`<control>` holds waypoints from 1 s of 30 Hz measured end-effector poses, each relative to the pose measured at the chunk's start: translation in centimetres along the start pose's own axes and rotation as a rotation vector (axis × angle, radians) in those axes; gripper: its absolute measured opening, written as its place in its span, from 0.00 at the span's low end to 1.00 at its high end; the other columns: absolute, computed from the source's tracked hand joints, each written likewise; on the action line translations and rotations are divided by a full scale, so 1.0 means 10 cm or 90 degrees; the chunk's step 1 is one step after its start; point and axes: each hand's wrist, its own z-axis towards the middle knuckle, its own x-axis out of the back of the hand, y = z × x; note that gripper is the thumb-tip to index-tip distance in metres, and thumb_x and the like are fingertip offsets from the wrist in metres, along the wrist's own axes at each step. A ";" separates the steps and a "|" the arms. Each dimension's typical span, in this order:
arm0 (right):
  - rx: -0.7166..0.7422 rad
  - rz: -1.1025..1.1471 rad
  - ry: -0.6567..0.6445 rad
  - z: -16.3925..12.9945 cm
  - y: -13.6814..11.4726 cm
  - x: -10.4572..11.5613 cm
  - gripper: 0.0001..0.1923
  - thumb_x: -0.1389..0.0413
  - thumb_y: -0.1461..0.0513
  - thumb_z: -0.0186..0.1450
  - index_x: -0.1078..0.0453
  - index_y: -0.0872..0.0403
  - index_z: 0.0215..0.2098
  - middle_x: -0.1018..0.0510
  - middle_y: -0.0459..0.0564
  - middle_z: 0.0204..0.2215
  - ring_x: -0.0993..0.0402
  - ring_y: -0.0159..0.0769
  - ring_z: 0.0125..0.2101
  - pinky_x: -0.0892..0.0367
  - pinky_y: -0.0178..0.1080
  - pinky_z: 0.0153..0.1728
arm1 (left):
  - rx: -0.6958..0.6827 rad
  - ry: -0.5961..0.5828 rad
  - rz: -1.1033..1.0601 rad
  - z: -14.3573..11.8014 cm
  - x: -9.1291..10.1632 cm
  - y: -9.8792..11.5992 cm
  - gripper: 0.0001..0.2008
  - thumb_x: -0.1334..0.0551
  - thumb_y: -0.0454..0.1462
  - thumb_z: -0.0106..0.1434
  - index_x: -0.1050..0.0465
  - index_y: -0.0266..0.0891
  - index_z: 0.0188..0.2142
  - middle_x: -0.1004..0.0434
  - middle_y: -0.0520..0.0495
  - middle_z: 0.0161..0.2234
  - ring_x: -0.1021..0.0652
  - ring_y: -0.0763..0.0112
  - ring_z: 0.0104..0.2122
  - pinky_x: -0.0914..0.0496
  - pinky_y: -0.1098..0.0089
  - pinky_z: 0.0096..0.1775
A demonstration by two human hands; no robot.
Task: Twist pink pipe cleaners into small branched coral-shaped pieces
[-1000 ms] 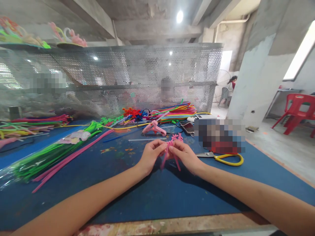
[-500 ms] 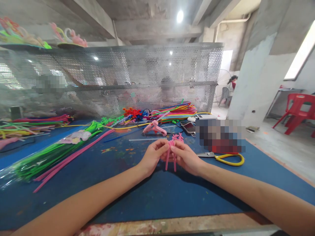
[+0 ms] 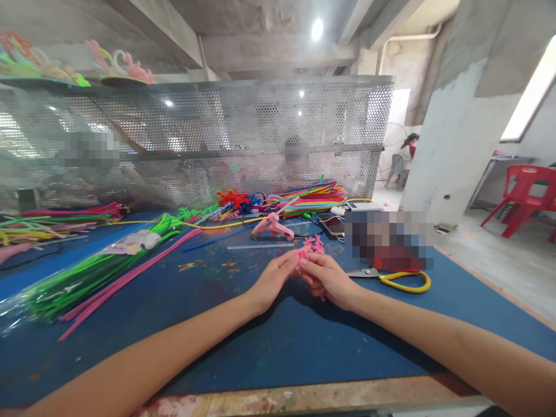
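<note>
Both my hands meet over the middle of the table, pinching one bent pink pipe cleaner (image 3: 300, 260) between thumbs and fingers. My left hand (image 3: 278, 277) grips it from the left, my right hand (image 3: 326, 275) from the right. A pink end pokes out below my right fingers; the rest is mostly covered. Just behind the hands lie finished-looking pink pipe cleaner shapes (image 3: 314, 242). Beyond them rests a pink glue gun (image 3: 273, 226), with a clear glue stick (image 3: 260, 247) in front of it. Scissors with yellow handles (image 3: 406, 282) lie right of my right hand.
On the left, green pipe cleaners in a plastic bag (image 3: 99, 266) lie beside long pink pipe cleaners (image 3: 130, 284). Colourful bundles (image 3: 313, 196) line the back against a perforated metal screen (image 3: 195, 127). A phone (image 3: 332, 226) and a blurred-out item (image 3: 388, 240) sit at right on the blue table (image 3: 243, 359).
Two pink ends that hung straight down between my hands have been folded up or turned out of sight. One end now shows under my right fingers. My hands stay in about the same place.
</note>
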 end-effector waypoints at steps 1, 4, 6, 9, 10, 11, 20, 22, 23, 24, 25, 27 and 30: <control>0.005 -0.013 -0.001 0.00 0.01 0.00 0.18 0.44 0.51 0.57 0.43 0.54 0.24 0.43 0.36 0.14 0.55 0.19 0.11 0.60 0.27 0.11 | 0.002 -0.013 -0.002 0.00 -0.01 0.00 0.25 0.43 0.48 0.59 0.33 0.39 0.52 0.24 0.41 0.42 0.25 0.63 0.37 0.33 0.60 0.45; -0.002 -0.030 -0.018 -0.01 0.01 -0.01 0.18 0.44 0.49 0.57 0.41 0.54 0.24 0.46 0.35 0.13 0.56 0.20 0.11 0.58 0.27 0.11 | -0.013 -0.020 0.026 -0.02 -0.03 0.02 0.27 0.45 0.50 0.59 0.35 0.40 0.54 0.27 0.40 0.47 0.27 0.57 0.45 0.34 0.58 0.47; -0.014 -0.036 -0.041 -0.03 0.01 -0.03 0.18 0.44 0.49 0.57 0.40 0.55 0.25 0.48 0.34 0.12 0.57 0.20 0.11 0.58 0.27 0.11 | -0.030 -0.028 0.058 -0.04 -0.05 0.05 0.29 0.43 0.52 0.57 0.35 0.40 0.54 0.31 0.39 0.51 0.32 0.54 0.51 0.36 0.57 0.50; -0.005 -0.096 -0.069 -0.05 0.01 -0.07 0.18 0.44 0.48 0.56 0.35 0.56 0.26 0.48 0.35 0.12 0.55 0.20 0.12 0.57 0.28 0.12 | -0.018 -0.092 0.082 -0.08 -0.08 0.09 0.37 0.38 0.53 0.51 0.40 0.40 0.57 0.38 0.37 0.56 0.32 0.50 0.51 0.34 0.56 0.47; 0.001 -0.125 -0.080 -0.06 0.02 -0.08 0.19 0.44 0.48 0.56 0.33 0.57 0.27 0.46 0.36 0.12 0.54 0.20 0.12 0.57 0.28 0.13 | -0.016 -0.117 0.093 -0.10 -0.08 0.10 0.40 0.36 0.52 0.48 0.41 0.40 0.58 0.39 0.37 0.56 0.31 0.49 0.50 0.33 0.56 0.46; 0.002 -0.150 -0.094 -0.07 0.02 -0.08 0.20 0.44 0.48 0.56 0.31 0.58 0.28 0.45 0.36 0.12 0.53 0.20 0.12 0.57 0.29 0.13 | -0.025 -0.138 0.111 -0.12 -0.08 0.11 0.42 0.34 0.51 0.46 0.43 0.41 0.58 0.39 0.37 0.57 0.31 0.49 0.50 0.33 0.55 0.46; -0.113 -0.187 -0.240 -0.10 0.02 -0.03 0.18 0.43 0.51 0.56 0.29 0.59 0.29 0.40 0.38 0.15 0.51 0.20 0.14 0.56 0.28 0.14 | -0.189 -0.268 0.344 -0.15 -0.03 0.14 0.48 0.32 0.51 0.41 0.46 0.42 0.60 0.42 0.37 0.57 0.37 0.52 0.54 0.47 0.52 0.56; -0.110 -0.190 -0.253 -0.11 0.02 -0.03 0.17 0.43 0.51 0.56 0.29 0.58 0.29 0.39 0.39 0.16 0.49 0.21 0.16 0.54 0.28 0.15 | -0.236 -0.281 0.387 -0.14 -0.03 0.15 0.47 0.34 0.54 0.42 0.45 0.42 0.59 0.41 0.36 0.57 0.38 0.50 0.54 0.48 0.52 0.56; -0.101 -0.199 -0.256 -0.11 0.02 -0.03 0.17 0.43 0.50 0.56 0.30 0.57 0.30 0.38 0.39 0.17 0.48 0.21 0.16 0.53 0.28 0.15 | -0.254 -0.286 0.408 -0.13 -0.04 0.15 0.46 0.35 0.55 0.43 0.45 0.42 0.59 0.41 0.36 0.57 0.38 0.50 0.55 0.47 0.51 0.56; -0.088 -0.216 -0.254 -0.12 0.02 -0.03 0.17 0.43 0.50 0.56 0.30 0.56 0.30 0.37 0.40 0.17 0.46 0.22 0.17 0.51 0.28 0.15 | -0.271 -0.290 0.428 -0.13 -0.04 0.15 0.46 0.36 0.56 0.43 0.44 0.43 0.59 0.41 0.37 0.57 0.39 0.50 0.55 0.47 0.51 0.55; -0.074 -0.240 -0.247 -0.12 0.02 -0.02 0.16 0.43 0.50 0.56 0.30 0.56 0.31 0.36 0.40 0.18 0.44 0.23 0.18 0.49 0.28 0.16 | -0.291 -0.295 0.445 -0.12 -0.04 0.15 0.45 0.36 0.57 0.44 0.44 0.44 0.59 0.41 0.37 0.57 0.39 0.49 0.55 0.47 0.51 0.55; -0.049 -0.310 -0.229 -0.13 0.02 -0.01 0.16 0.44 0.50 0.56 0.29 0.53 0.33 0.33 0.42 0.21 0.39 0.26 0.21 0.44 0.29 0.18 | -0.342 -0.302 0.470 -0.12 -0.05 0.14 0.42 0.36 0.55 0.45 0.43 0.47 0.58 0.42 0.38 0.58 0.39 0.50 0.55 0.47 0.51 0.55; 0.006 -0.457 -0.251 -0.13 0.03 0.04 0.16 0.47 0.50 0.59 0.28 0.50 0.37 0.28 0.47 0.27 0.32 0.32 0.28 0.37 0.33 0.25 | -0.420 -0.311 0.458 -0.10 -0.05 0.09 0.40 0.36 0.54 0.47 0.43 0.49 0.58 0.45 0.41 0.59 0.40 0.52 0.56 0.47 0.52 0.55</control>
